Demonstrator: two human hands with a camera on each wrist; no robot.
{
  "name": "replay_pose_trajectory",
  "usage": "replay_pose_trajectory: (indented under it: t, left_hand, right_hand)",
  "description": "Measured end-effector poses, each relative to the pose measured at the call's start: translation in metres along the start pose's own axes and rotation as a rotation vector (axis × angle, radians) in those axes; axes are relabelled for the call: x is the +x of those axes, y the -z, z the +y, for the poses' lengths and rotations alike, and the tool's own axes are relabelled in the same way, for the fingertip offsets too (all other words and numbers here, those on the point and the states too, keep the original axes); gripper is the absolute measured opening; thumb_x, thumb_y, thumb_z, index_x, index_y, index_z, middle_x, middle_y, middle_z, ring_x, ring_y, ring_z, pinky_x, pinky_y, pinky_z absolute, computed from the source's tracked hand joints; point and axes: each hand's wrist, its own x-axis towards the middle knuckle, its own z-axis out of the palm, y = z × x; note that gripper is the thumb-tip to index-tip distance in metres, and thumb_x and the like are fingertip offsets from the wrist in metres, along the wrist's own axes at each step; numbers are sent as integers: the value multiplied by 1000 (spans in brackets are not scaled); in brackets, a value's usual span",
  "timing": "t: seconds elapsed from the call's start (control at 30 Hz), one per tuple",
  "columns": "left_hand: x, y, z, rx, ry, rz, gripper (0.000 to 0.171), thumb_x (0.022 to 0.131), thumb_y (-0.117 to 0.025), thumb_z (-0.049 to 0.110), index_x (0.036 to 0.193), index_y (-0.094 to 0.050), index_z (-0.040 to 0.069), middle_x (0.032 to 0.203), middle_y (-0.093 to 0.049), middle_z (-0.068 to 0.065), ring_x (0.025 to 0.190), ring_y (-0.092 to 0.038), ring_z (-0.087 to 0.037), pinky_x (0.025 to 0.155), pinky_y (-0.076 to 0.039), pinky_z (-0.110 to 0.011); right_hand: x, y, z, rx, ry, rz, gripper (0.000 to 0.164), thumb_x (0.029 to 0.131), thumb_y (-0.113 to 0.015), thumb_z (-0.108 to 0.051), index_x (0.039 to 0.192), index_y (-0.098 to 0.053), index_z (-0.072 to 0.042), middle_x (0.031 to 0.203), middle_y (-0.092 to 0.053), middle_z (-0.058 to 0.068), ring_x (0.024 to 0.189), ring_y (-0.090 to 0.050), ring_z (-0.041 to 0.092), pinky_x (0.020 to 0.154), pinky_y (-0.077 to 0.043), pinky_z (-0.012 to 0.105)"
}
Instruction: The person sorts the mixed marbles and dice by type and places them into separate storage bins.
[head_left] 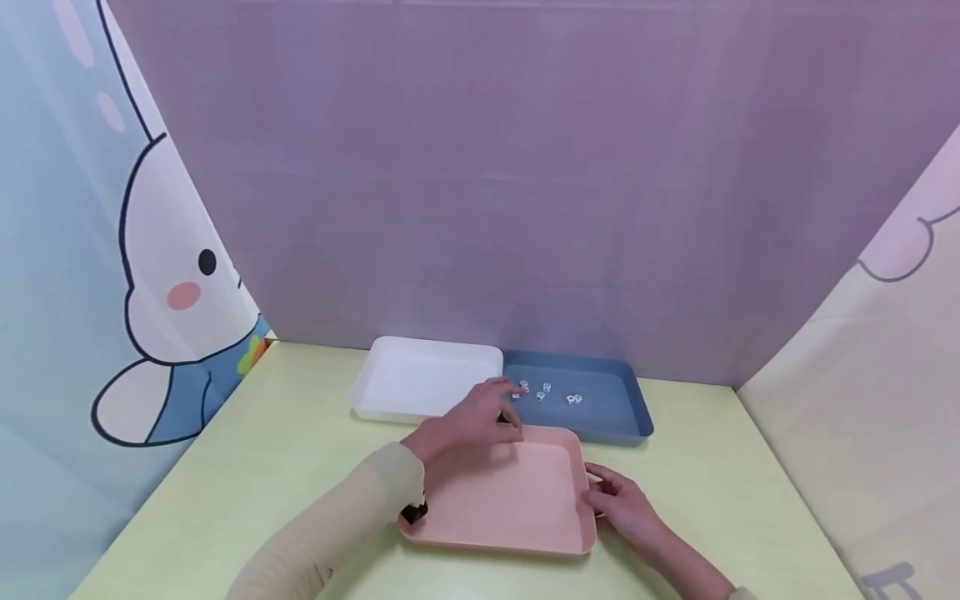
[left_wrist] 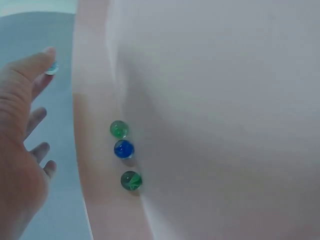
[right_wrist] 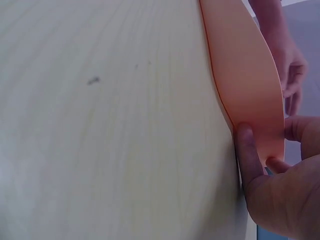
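A pink tray point(head_left: 517, 500) lies nearest me on the table. Over its far edge, my left hand point(head_left: 480, 414) pinches a clear marble with a teal tint point(left_wrist: 52, 68) between thumb and forefinger; the other fingers are spread. Along the pink tray's wall, the left wrist view shows a light green marble point(left_wrist: 119, 129), a blue marble point(left_wrist: 123, 149) and a dark green marble point(left_wrist: 131, 180). My right hand point(head_left: 626, 504) grips the tray's right rim, one digit against the outer wall point(right_wrist: 245, 60). Small whitish pieces point(head_left: 541, 396) lie in the blue tray point(head_left: 607, 417), too small to identify.
A white tray point(head_left: 427, 375) stands at the back left, touching or almost touching the blue tray. Behind both hangs a purple curtain point(head_left: 525, 183). Printed cloths point(head_left: 172, 275) flank the pale yellow table point(head_left: 300, 433).
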Motion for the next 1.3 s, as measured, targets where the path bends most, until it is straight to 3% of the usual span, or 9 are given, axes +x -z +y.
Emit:
replay_pose_trajectory:
  t: [0.2, 0.3, 0.53, 0.73, 0.87, 1.07, 1.3]
  left_hand:
    - [-6, 6, -12, -329, 182, 156, 10, 83, -77, 36, 81, -77, 27, 145, -46, -3, 143, -19, -34, 112, -21, -56]
    - [-8, 8, -17, -409, 230, 209, 12, 83, -76, 37, 83, -78, 25, 146, -44, -2, 144, -18, -34, 112, -20, -55]
    - [-10, 12, -23, -466, 286, 299, 12, 83, -78, 34, 84, -78, 22, 146, -45, -3, 142, -24, -28, 112, -21, -55]
    - [-8, 5, -30, -526, 297, 346, 17, 85, -76, 34, 90, -78, 18, 145, -46, -10, 139, -31, -26, 109, -29, -52]
    - [-9, 1, -37, -532, 340, 397, 17, 84, -77, 32, 89, -79, 16, 140, -50, -10, 136, -36, -28, 107, -33, -53]
    - [-12, -1, -47, -528, 409, 435, 20, 83, -77, 32, 89, -79, 13, 136, -54, -10, 132, -41, -27, 106, -35, -49]
    - [-13, -3, -50, -526, 392, 411, 21, 84, -76, 34, 92, -79, 15, 137, -53, -10, 132, -40, -28, 105, -36, -50]
  right_hand:
    - [2, 2, -3, 2, 15, -1, 56, 91, -61, -4, 142, -41, 8, 103, -60, 18, 81, -64, 28, 67, -56, 40]
    - [4, 3, -2, 3, 10, -4, 56, 91, -61, -4, 142, -40, 7, 103, -60, 18, 81, -64, 27, 67, -56, 39]
    - [5, 3, 1, 0, 5, 14, 55, 91, -62, -5, 142, -43, 5, 102, -60, 17, 80, -64, 26, 67, -56, 38]
    - [0, 0, 3, 11, -16, 41, 54, 91, -63, -4, 141, -44, 6, 102, -60, 17, 80, -64, 28, 66, -57, 40]
    - [0, -3, 4, 19, -10, 14, 55, 91, -62, -5, 141, -43, 6, 102, -60, 17, 81, -64, 27, 68, -57, 40]
    - [2, -6, 5, 19, -12, 17, 54, 90, -62, -5, 141, -45, 5, 102, -60, 17, 80, -64, 27, 68, -57, 39]
    - [0, -8, 5, 10, -10, 36, 54, 91, -63, -5, 140, -44, 6, 102, -61, 16, 80, -65, 27, 67, -56, 39]
